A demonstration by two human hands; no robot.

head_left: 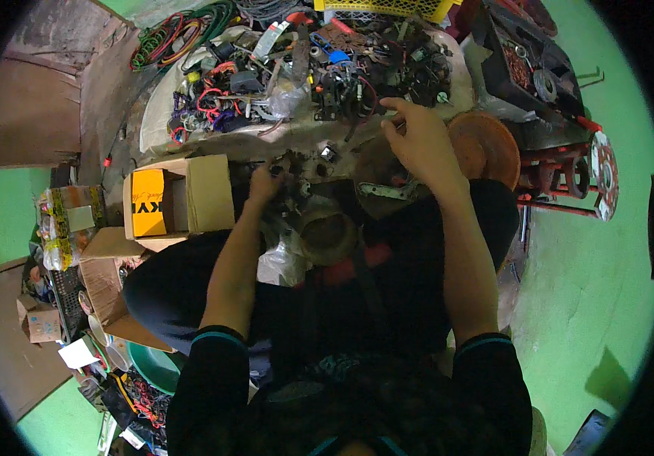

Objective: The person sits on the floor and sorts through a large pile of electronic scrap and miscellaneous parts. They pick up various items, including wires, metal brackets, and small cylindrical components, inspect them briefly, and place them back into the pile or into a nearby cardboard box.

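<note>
My right hand [424, 148] is raised over the floor at the near right edge of a heap of mixed parts [350, 72]. Its thumb and index finger are apart, with nothing seen between them. Beneath it lies a flat, pale metal strip with holes [386, 191]. My left hand [264, 185] is low, with its fingers curled against a cluster of dark, greasy-looking metal parts [293, 176]; what it grips is too dark to make out. Between the hands lies a small shiny metal piece [328, 153]. A round, dull brown object [327, 235] sits close to my lap.
An open cardboard box [209, 194] with a yellow-orange box [149, 202] inside stands left of my left hand. At right are an orange-brown round dish [485, 150], a red metal stand [570, 175] and a black bin [513, 72]. Coiled hoses [183, 34] lie far left.
</note>
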